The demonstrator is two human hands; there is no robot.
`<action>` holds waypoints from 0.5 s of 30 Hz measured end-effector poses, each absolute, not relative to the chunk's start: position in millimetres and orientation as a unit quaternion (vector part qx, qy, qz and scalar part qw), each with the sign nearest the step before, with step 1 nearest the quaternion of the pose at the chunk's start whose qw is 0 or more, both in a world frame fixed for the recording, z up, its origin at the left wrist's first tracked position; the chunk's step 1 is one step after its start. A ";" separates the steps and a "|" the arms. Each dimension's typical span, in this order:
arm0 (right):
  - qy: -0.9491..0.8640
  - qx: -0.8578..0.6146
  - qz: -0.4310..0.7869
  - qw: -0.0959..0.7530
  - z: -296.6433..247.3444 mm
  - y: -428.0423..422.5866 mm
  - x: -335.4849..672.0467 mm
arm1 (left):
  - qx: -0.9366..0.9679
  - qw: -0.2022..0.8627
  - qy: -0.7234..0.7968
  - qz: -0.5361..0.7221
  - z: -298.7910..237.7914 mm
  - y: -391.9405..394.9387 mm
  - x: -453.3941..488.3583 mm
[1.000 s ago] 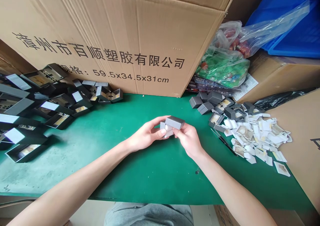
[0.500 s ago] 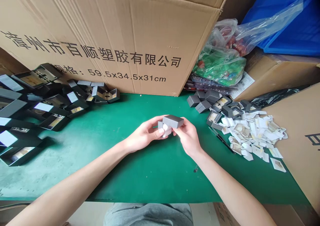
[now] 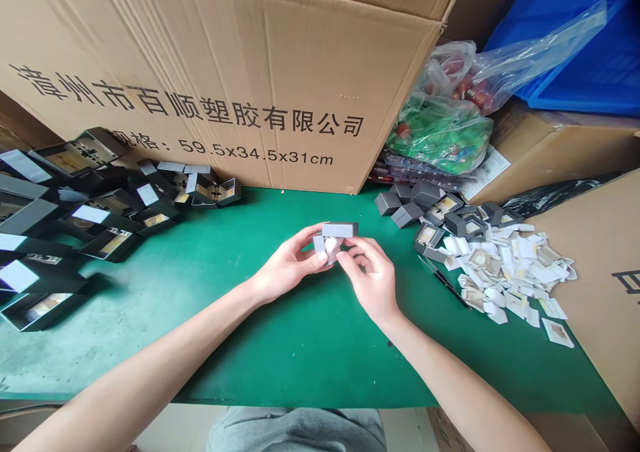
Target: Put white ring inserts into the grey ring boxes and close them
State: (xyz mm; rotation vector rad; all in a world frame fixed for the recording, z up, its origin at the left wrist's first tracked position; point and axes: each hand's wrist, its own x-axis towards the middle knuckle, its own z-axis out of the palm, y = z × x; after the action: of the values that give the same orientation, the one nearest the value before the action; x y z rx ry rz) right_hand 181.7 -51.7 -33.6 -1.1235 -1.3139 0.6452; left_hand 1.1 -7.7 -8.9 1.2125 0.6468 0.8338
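A small dark grey hinged box [image 3: 340, 229] is held above the green table, its lid raised. My left hand [image 3: 293, 265] grips it from the left, the thumb on its near side. A pale white piece [image 3: 331, 244] shows in the opening; its exact form is too small to tell. At the box's right side is my right hand [image 3: 371, 272], fingers curled, thumb and fingertips close to the white piece. Whether those fingertips pinch anything I cannot make out.
Open dark boxes [image 3: 115, 242] crowd the left of the green table [image 3: 280, 352]. White paper inserts [image 3: 520, 272], black tweezers [image 3: 444, 282] and more small boxes [image 3: 407, 213] lie at right. A large carton [image 3: 225, 52] stands behind, beside bagged green parts [image 3: 445, 135].
The box has tilted, so its lid now shows edge-on and the white piece is more visible. My right hand has drawn slightly away from the lid, down and rightward.
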 end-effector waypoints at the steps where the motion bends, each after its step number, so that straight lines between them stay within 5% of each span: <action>1: -0.575 -0.484 0.288 0.593 -33.1 -51.9 180.6 | 0.560 0.679 0.294 0.372 -8.5 -7.4 1.4; 8: -0.509 -0.467 0.415 0.592 -28.9 -53.9 174.8 | 0.621 0.608 0.326 0.372 -8.6 -7.1 2.3; 15: -0.492 -0.448 0.406 0.626 -33.4 -52.3 176.4 | 0.563 0.643 0.324 0.406 -9.4 -5.3 2.2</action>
State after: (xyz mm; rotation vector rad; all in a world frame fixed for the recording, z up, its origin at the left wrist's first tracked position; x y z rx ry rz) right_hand 176.4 -52.3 -33.4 -1.0267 -1.1295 0.9308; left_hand 2.2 -5.3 -9.4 1.2819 0.7370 0.9242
